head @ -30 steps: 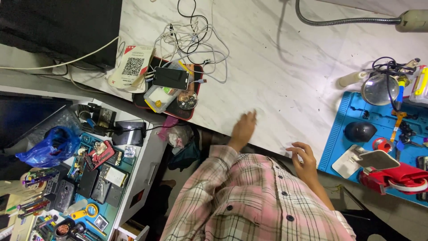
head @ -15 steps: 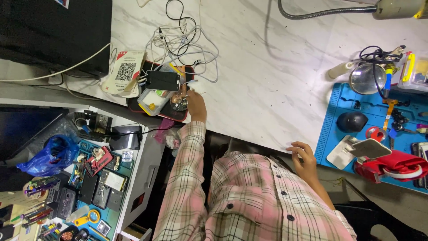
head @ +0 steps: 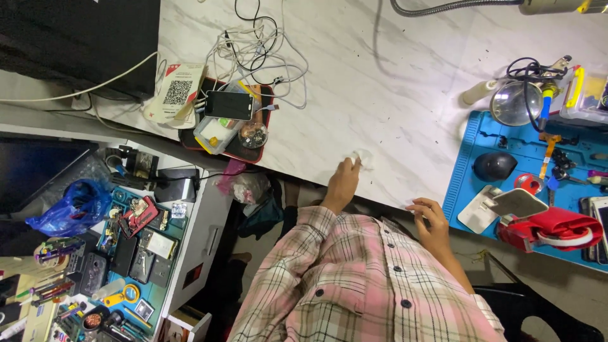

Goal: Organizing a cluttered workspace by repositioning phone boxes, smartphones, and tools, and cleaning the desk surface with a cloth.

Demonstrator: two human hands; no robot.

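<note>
Marble desk [head: 392, 101] (white-red card [head: 175, 94] by tray [head: 223, 149])

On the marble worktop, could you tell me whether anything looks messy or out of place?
Yes: a tangle of cables sprawls loose over the marble worktop behind the crowded red tray, and dark specks dot the surface around the left hand.

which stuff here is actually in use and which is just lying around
In use: left hand, small white piece at its fingertips, right hand at the table edge.
Lying about: phone, cables, mouse, blue mat.
</note>
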